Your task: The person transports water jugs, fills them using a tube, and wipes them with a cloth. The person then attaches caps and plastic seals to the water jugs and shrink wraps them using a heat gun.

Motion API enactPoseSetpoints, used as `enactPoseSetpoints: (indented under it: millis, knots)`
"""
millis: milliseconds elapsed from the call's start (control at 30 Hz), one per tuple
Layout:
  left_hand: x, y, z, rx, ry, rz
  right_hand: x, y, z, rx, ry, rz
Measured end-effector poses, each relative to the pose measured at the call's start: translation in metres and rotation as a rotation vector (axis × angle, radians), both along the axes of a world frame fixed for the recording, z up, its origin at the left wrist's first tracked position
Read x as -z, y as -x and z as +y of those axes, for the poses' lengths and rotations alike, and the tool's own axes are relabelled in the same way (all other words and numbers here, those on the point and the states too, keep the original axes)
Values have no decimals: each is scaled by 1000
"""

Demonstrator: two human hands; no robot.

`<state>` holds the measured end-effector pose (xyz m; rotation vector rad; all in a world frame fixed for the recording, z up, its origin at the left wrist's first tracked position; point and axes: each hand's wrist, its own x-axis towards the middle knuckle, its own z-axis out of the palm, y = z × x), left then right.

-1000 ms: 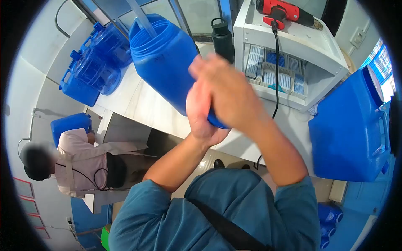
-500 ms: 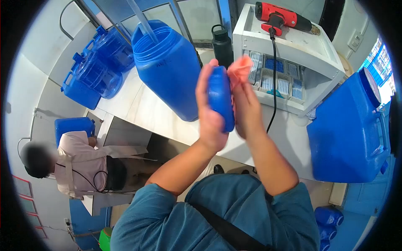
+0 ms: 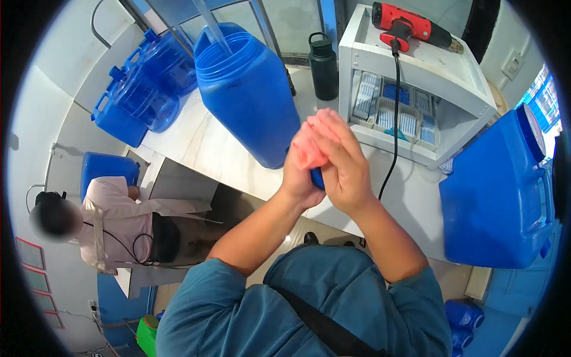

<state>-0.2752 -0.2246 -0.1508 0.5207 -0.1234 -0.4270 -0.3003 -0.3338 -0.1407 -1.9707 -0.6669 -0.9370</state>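
My left hand (image 3: 298, 183) grips a round blue cap (image 3: 317, 178), mostly hidden between my two hands. My right hand (image 3: 345, 166) presses a pink cloth (image 3: 313, 143) over the cap, its fingers closed on the cloth. Just behind my left hand, an open blue jerrycan (image 3: 247, 98) stands on the white counter (image 3: 193, 137), with a clear tube (image 3: 213, 27) running into its mouth.
At the right stands a large blue container (image 3: 496, 196). A white shelf unit (image 3: 416, 68) holds small baskets and a red heat gun (image 3: 410, 25). A dark bottle (image 3: 323, 68) and blue water jugs (image 3: 140, 92) stand behind. Another person (image 3: 119, 223) works at the left.
The cap was upright and in plain view between my hands half a second ago. My right hand has since closed over it with the cloth, and the view has shifted slightly.
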Motion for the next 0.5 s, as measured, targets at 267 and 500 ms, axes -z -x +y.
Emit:
enactPoseSetpoints:
  millis: [267,500]
  knots:
    - [100,-32,21,-317,-555,-187,52,8,-21,-355,-472,671]
    - [184,1,18,-323,-1302,-651,10,-95,15,-176,-583,227]
